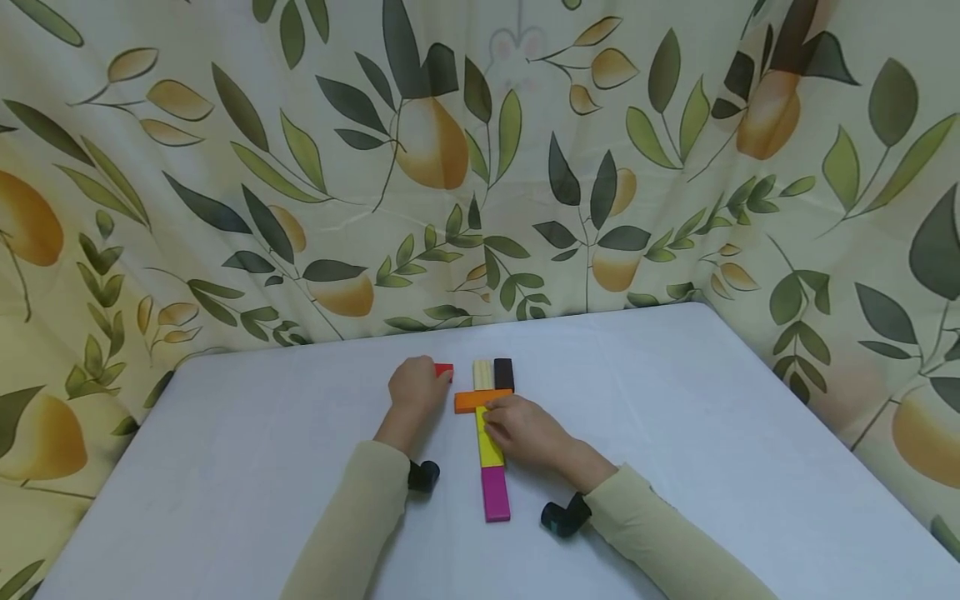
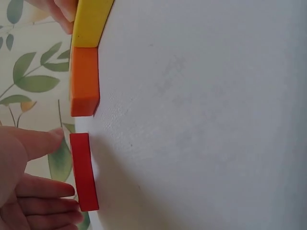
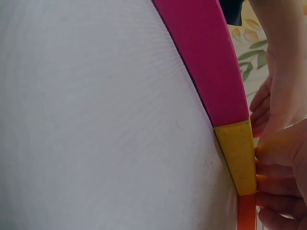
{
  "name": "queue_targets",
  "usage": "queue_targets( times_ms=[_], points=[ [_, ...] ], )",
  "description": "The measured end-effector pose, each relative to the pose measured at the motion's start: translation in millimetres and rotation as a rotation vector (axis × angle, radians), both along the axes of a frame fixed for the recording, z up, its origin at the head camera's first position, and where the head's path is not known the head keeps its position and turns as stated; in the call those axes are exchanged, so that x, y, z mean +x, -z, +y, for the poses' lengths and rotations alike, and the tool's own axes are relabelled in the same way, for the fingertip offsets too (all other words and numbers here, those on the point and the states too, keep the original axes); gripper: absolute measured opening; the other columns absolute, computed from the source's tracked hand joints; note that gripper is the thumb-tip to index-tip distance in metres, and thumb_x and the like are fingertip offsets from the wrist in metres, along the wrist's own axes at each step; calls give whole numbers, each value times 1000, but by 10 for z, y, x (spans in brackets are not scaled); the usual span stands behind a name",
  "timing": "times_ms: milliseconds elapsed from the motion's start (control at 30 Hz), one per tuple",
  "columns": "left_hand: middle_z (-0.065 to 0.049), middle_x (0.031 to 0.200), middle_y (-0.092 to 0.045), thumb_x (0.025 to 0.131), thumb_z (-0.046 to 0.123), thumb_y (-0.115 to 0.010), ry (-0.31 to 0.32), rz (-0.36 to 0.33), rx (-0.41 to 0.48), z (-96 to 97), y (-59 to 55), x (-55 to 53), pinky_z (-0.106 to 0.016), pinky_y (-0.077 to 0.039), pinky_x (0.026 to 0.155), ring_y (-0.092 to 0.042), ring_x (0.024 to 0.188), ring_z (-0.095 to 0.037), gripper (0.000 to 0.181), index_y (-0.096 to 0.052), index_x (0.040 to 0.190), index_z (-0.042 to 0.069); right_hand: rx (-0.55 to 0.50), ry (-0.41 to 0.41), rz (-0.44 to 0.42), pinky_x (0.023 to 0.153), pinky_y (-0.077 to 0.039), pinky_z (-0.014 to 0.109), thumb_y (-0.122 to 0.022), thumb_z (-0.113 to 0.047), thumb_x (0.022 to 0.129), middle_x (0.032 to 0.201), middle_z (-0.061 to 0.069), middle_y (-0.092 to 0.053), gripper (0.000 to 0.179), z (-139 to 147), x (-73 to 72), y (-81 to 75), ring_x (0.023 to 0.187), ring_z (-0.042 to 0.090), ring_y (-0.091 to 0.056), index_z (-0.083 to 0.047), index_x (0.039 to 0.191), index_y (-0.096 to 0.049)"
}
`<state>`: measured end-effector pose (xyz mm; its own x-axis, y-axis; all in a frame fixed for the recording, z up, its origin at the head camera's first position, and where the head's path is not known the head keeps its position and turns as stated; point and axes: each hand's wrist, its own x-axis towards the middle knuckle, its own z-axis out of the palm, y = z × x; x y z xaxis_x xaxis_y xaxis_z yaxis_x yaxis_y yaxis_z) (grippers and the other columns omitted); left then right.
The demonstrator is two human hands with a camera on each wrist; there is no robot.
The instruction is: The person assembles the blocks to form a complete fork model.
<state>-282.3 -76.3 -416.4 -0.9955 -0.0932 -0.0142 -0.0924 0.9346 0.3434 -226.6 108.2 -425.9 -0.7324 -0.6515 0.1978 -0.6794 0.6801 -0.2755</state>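
At the far part of the white table, my left hand (image 1: 417, 387) is over a small red block (image 2: 85, 172). In the left wrist view its thumb and extended fingers are close by the block's top. My right hand (image 1: 531, 433) rests its fingertips at a yellow block (image 1: 491, 452) and at the right end of an orange block (image 1: 469, 402). The orange block lies crosswise above the yellow one. A magenta block (image 1: 496, 497) continues the line at the near end. Beyond the orange block, a cream block (image 1: 483, 374) and a black block (image 1: 504, 375) lie side by side.
White cloth covers the table (image 1: 247, 483). Behind it hangs a curtain (image 1: 480, 275) printed with leaves and fruit. Black wrist cameras are worn on both arms, the left one (image 1: 425, 477) and the right one (image 1: 564, 517) both low over the cloth.
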Motion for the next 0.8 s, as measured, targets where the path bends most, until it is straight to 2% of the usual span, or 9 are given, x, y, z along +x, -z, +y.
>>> queue_targets(
  times_ms=[200,333,467,633,700,800],
  points=[
    [-3,64,-55,85,37,-64,-27,-33,-62,48,-16,-48,-27,-46,54,-52,60,-17,33,-63,79,5,4,3,2,87,-47,31,-63,-18,87,106,7,-65,22,-1,-7,14,100,19,-59,-3,102,-70],
    [-4,69,-56,84,37,-64,-27,-50,-78,64,-34,-57,-28,-49,60,-52,64,-18,33,-63,84,4,0,8,-4,87,-47,31,-63,-18,87,107,7,-65,22,2,-8,11,100,19,-59,-3,102,-70],
    [-6,74,-56,85,33,-65,-5,-60,-4,51,-46,-43,-28,-49,66,-52,69,-20,33,-63,93,1,5,11,0,87,-47,31,-63,-18,87,106,7,-65,22,-2,-2,1,100,19,-59,-4,102,-70],
    [-6,78,-55,85,29,-66,33,-59,88,-2,2,-48,-27,-45,66,-49,73,-20,33,-62,100,1,11,17,-4,87,-48,31,-64,-19,87,106,6,-65,23,0,-4,0,100,18,-59,-5,103,-70],
    [-6,83,-57,84,30,-67,52,-54,106,-30,26,-51,-27,-46,68,-49,76,-20,35,-62,104,1,6,19,-11,87,-47,31,-64,-19,87,106,7,-65,23,4,-7,6,101,19,-59,-4,103,-70],
    [-10,103,-61,85,30,-67,88,-47,115,-69,34,-41,-29,-47,75,-51,86,-22,38,-64,110,2,1,22,-21,87,-47,32,-63,-19,87,106,7,-65,23,5,-7,10,101,19,-59,-4,103,-70]
  ],
)
